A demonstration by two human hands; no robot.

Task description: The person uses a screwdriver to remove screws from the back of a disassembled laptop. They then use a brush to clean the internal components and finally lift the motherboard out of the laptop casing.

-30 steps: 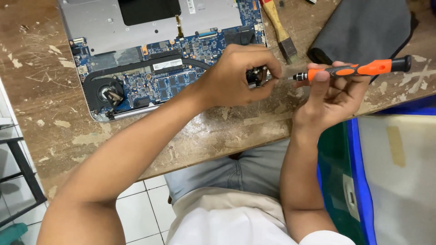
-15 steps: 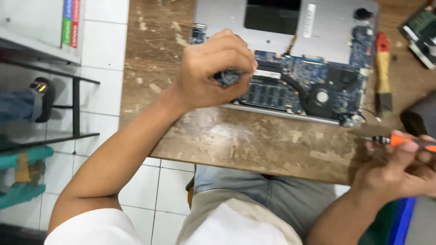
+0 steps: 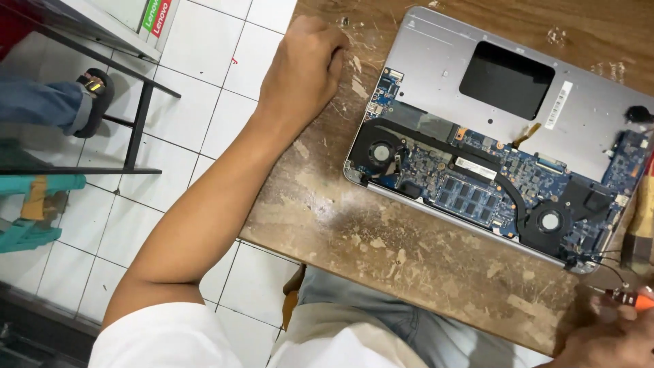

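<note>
Laptop (image 3: 504, 136) with its bottom cover removed lies on the worn wooden worktop (image 3: 409, 259), in the upper right part of the frame, a little turned so its long edge runs down toward the right. Its blue circuit board (image 3: 477, 180) shows along the near side, with one round fan (image 3: 380, 151) at the left end and another fan (image 3: 549, 221) near the right end; a black rectangular patch (image 3: 505, 80) sits on the silver surface above. The left hand (image 3: 303, 68) is at the top centre, clenched into a fist and resting on the worktop just beside the laptop's left corner; what it may hold inside cannot be seen. The right hand (image 3: 610, 341) is at the bottom right corner, mostly cut by the frame edge, its fingers closed around an orange screwdriver (image 3: 633, 298) near the laptop's lower right corner. At the far left, over the white tiled floor (image 3: 204, 88), another person's sandalled foot (image 3: 88, 99) appears behind a black metal frame (image 3: 139, 123).
</note>
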